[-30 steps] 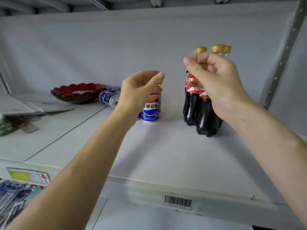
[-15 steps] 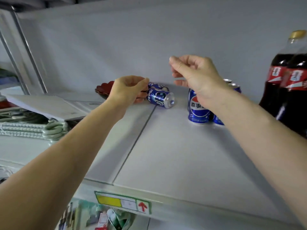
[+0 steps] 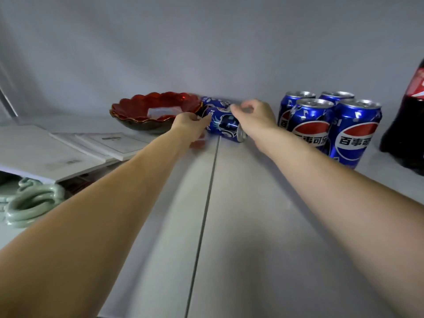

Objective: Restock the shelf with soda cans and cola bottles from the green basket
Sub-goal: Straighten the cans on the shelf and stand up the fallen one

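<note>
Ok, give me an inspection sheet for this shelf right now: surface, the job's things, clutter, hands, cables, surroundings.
Surface: pale grey shelf board with a seam running front to back.
Job's things: four upright blue cola cans grouped at right; a fallen blue can lying on its side, a second fallen can behind it; a dark cola bottle with red label at the right edge. Green basket not in view.
Clutter: red scalloped bowl; white flat boxes; pale green coiled pieces.
Hands: left hand touching the fallen blue can's far end; right hand reaching over its near end, grip unclear.
Cables: nothing seen.
Surroundings: plain grey back wall.
</note>
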